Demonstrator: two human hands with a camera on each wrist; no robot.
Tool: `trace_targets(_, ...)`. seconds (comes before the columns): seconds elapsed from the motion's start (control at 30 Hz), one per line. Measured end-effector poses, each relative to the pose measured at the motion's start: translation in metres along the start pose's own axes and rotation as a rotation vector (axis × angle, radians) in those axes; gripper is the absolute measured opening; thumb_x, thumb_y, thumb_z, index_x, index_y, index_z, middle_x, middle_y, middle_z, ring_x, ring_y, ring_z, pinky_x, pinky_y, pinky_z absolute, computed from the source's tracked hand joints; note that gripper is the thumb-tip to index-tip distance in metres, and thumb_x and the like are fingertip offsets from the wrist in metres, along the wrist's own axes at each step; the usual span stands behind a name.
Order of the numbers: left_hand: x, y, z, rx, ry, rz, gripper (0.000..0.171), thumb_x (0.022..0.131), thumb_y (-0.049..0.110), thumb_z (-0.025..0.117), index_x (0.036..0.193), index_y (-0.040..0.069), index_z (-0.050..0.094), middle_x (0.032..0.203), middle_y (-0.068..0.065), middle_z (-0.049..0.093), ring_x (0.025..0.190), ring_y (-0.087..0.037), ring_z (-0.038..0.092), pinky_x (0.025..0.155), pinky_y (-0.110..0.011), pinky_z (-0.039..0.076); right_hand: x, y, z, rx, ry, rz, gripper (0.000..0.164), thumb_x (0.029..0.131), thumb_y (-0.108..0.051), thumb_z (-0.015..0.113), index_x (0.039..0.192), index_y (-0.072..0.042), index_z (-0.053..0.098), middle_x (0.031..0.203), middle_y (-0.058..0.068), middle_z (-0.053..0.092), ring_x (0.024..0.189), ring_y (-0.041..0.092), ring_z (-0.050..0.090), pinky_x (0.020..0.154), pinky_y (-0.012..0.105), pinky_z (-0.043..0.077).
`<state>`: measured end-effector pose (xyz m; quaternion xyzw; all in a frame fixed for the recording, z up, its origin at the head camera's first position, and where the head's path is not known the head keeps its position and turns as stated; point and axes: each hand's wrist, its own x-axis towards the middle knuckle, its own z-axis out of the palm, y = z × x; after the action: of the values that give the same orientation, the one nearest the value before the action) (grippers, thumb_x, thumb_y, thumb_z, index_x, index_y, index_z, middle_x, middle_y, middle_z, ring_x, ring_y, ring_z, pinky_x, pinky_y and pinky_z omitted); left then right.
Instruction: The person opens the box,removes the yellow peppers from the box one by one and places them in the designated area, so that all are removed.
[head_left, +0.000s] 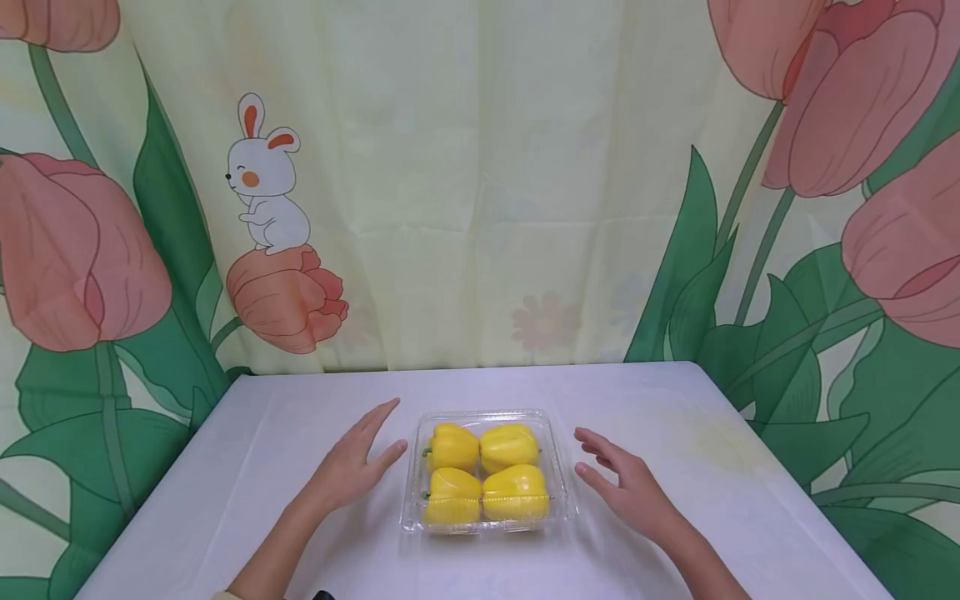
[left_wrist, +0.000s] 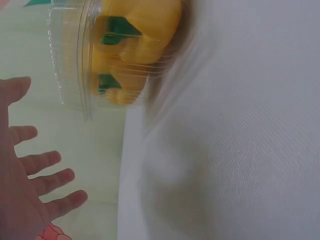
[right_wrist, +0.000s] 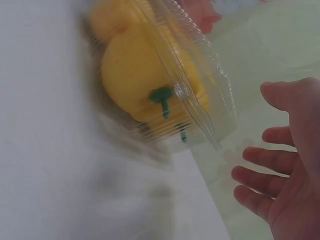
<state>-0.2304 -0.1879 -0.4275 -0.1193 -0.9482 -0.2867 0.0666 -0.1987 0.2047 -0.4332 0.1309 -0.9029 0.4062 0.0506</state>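
A clear plastic clamshell box (head_left: 561, 467) sits on the white table with several yellow bell peppers (head_left: 512, 447) inside, laid out in two rows. Green stems show through its side in both wrist views. My left hand (head_left: 352, 467) is held to the left of the box, fingers spread and thumb toward it, touching nothing. On the other side, my right hand (head_left: 626, 487) hovers with fingers loosely extended and the palm facing the box. In the left wrist view a gap separates the left fingers (left_wrist: 50, 180) from the box wall; the right wrist view shows a similar gap.
White cloth covers the table (head_left: 300, 408), whose far edge meets a hanging curtain (head_left: 480, 208) printed with tulips and a rabbit. A small black object (head_left: 323, 595) shows at the bottom edge of the head view, near the left forearm.
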Motion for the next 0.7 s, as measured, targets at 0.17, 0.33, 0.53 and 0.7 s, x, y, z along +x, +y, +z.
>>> trace_targets(0.17, 0.0004, 0.0006, 0.0018, -0.026, -0.005, 0.007, 0.069, 0.093, 0.051, 0.055, 0.152, 0.028, 0.029, 0.157, -0.003, 0.035, 0.143, -0.031, 0.034, 0.110, -0.063, 0.033, 0.0012, 0.0005, 0.0020, 0.003, -0.013, 0.014, 0.058, 0.093, -0.040, 0.062, 0.143, -0.016, 0.046, 0.144, 0.008, 0.052, 0.127, 0.029, 0.055, 0.102, 0.045, 0.048)
trace_targets(0.33, 0.0009, 0.0027, 0.0036, -0.038, -0.019, -0.002, 0.068, 0.093, 0.052, 0.056, 0.152, 0.031, 0.028, 0.157, -0.003, 0.034, 0.143, -0.031, 0.034, 0.110, -0.063, 0.033, 0.0015, 0.0009, 0.0026, 0.009, -0.014, 0.012, 0.057, 0.093, -0.038, 0.063, 0.142, -0.015, 0.046, 0.144, 0.008, 0.053, 0.127, 0.030, 0.055, 0.101, 0.045, 0.049)
trace_targets(0.53, 0.0014, 0.0043, 0.0073, -0.084, -0.044, -0.011, 0.069, 0.092, 0.052, 0.058, 0.151, 0.034, 0.028, 0.157, -0.001, 0.033, 0.144, -0.030, 0.032, 0.111, -0.063, 0.031, 0.0020, 0.0009, 0.0045, 0.041, -0.025, 0.025, 0.056, 0.093, -0.036, 0.063, 0.141, -0.015, 0.047, 0.143, 0.009, 0.053, 0.126, 0.030, 0.055, 0.102, 0.045, 0.048)
trace_targets(0.7, 0.0014, 0.0066, 0.0097, -0.101, -0.061, -0.023, 0.070, 0.091, 0.055, 0.057, 0.151, 0.035, 0.029, 0.157, 0.000, 0.034, 0.143, -0.030, 0.035, 0.110, -0.063, 0.033, 0.0040, 0.0012, 0.0094, 0.054, -0.041, 0.058, 0.052, 0.093, -0.030, 0.063, 0.141, -0.015, 0.048, 0.142, 0.008, 0.053, 0.126, 0.029, 0.055, 0.101, 0.044, 0.049)
